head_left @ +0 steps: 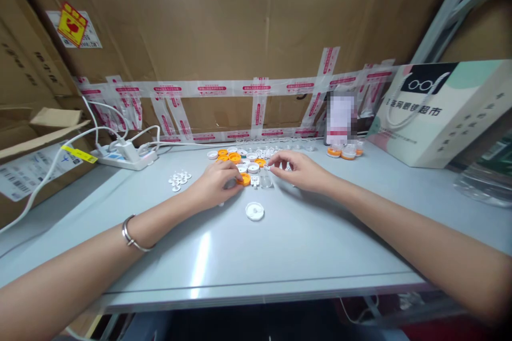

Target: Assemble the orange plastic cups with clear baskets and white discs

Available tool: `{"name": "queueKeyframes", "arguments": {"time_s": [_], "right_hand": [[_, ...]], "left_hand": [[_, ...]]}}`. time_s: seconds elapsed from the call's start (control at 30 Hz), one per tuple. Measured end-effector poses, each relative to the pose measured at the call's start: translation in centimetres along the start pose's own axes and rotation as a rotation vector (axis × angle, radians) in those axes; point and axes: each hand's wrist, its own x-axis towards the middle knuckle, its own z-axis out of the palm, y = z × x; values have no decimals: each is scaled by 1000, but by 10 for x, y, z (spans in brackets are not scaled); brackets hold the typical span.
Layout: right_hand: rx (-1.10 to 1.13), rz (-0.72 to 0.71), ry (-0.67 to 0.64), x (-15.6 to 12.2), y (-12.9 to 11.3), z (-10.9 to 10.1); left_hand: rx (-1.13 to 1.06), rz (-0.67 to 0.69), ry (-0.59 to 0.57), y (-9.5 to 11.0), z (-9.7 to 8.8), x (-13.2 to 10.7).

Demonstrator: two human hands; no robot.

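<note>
My left hand [222, 183] is low over the table, its fingers curled and pressed to an orange round cap [244, 179] with a raised rim. My right hand [298, 169] reaches in from the other side, thumb and forefinger pinched at a small white plastic part [266, 167]. Between the hands are a clear plastic cup [266, 181] and a small white notched piece [255, 181]. A white round disc [255, 211] lies flat, closer to me. Behind the fingers are more orange caps [234, 158] and white caps [253, 168]. My curled fingers partly hide the pieces under them.
Several small white pegged pieces [180, 178] lie at left, before a power strip [127, 158] with cables. At right stand clear-and-orange assembled pieces [348, 152], a paper bag [436, 117] and a large clear bottle [488, 170]. A taped cardboard box [240, 26] walls the back.
</note>
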Motion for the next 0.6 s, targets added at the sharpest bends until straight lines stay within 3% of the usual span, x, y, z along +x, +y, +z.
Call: {"name": "queueKeyframes", "arguments": {"time_s": [0.2,0.43,0.6], "right_hand": [[-62,-206,-134,-4,2,6],[-79,-207,-175,-3,3,6],[-66,-217,-213,-4,5,6]], "left_hand": [[-38,-31,5,6,-4,-1],[-58,-64,-46,3,-2,-1],[-108,-11,-8,1,-7,-3]]}}
